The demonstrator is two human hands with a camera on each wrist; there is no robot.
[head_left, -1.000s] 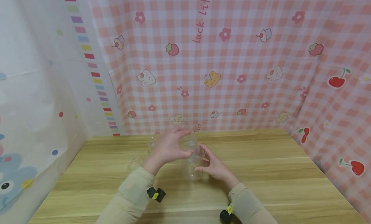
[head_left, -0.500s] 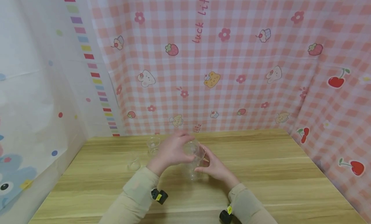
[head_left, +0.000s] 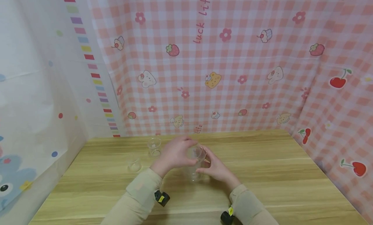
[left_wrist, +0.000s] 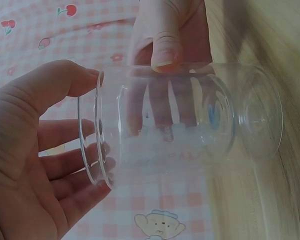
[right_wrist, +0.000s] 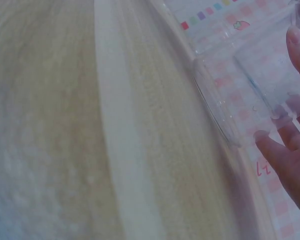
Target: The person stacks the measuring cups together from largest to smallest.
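In the head view, a clear plastic cup (head_left: 196, 174) stands upright at mid-table, with another clear cup (head_left: 197, 152) nested inside it. My left hand (head_left: 176, 155) holds the top rim, thumb on the near side and fingers on the far side. Lower down, my right hand (head_left: 217, 166) grips the outer cup's side. Two rims lie close together at the left hand in the left wrist view, where the inner cup's base (left_wrist: 232, 117) shows through the outer wall. The right thumb (left_wrist: 167, 47) presses that wall. In the right wrist view the outer cup's base (right_wrist: 215, 107) meets the table.
A clear cup (head_left: 154, 147) stands behind and left of my left hand on the wooden table (head_left: 262, 176). Nearer the left side is another clear round piece (head_left: 134, 165), hard to make out. A pink checked cloth (head_left: 247, 63) hangs along the table's back edge.
My left hand has moved down and slightly right, lowering the inner cup further into the outer one. The right hand has stayed in place.
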